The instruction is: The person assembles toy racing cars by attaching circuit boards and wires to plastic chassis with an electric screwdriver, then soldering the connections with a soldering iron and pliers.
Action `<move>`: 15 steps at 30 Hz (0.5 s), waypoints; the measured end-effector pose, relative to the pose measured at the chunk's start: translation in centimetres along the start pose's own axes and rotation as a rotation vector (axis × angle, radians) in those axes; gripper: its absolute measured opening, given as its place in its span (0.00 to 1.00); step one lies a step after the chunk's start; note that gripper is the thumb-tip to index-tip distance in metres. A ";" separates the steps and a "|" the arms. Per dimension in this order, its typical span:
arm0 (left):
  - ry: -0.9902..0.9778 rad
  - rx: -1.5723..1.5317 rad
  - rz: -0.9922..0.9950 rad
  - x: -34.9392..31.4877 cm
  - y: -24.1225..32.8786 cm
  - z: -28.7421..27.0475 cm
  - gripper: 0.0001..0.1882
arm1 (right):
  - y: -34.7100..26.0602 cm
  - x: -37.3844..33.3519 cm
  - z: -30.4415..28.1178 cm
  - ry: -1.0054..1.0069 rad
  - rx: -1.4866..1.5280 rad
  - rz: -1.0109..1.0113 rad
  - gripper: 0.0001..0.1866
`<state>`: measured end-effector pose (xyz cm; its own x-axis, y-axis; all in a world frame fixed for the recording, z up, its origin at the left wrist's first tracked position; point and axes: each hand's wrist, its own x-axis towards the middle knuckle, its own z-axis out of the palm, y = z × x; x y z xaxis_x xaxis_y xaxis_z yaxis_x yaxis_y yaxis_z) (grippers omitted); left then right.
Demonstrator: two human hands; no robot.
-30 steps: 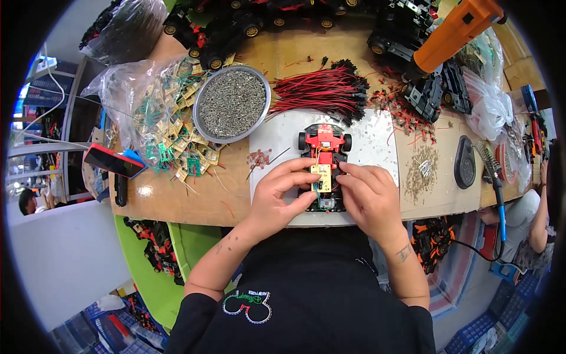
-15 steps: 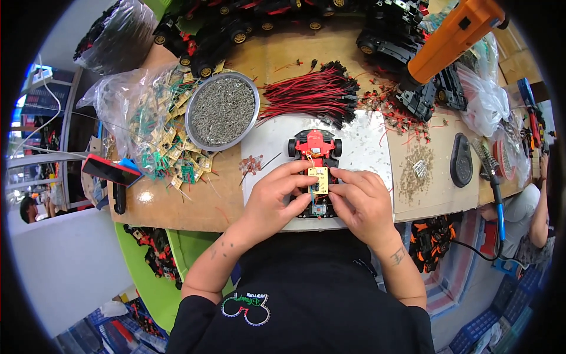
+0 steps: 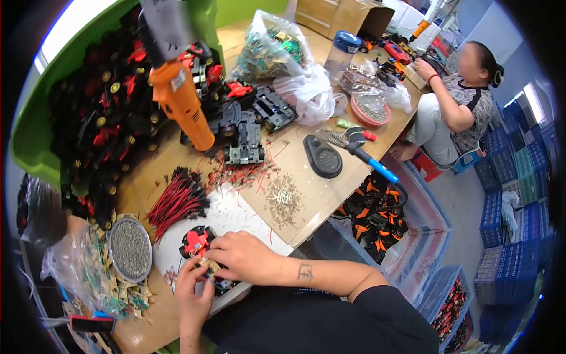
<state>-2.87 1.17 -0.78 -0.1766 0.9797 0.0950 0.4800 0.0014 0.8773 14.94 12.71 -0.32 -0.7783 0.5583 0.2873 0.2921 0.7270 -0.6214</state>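
On the workbench, a tan circuit board between left hand and right hand, both tight around it.

The bare left hand points far, fingers bent. The bare right hand curls just beside it, its dark-marked forearm extending right.
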 end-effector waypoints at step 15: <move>0.196 1.029 -0.113 5.5 -5.0 -10.6 0.06 | 0.1 0.3 0.7 -0.011 0.002 0.010 0.24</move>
<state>-15.33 4.44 0.39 -0.3578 0.9138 0.1921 0.9338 0.3504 0.0723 14.38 12.68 -0.84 -0.7815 0.5608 0.2734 0.2986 0.7210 -0.6252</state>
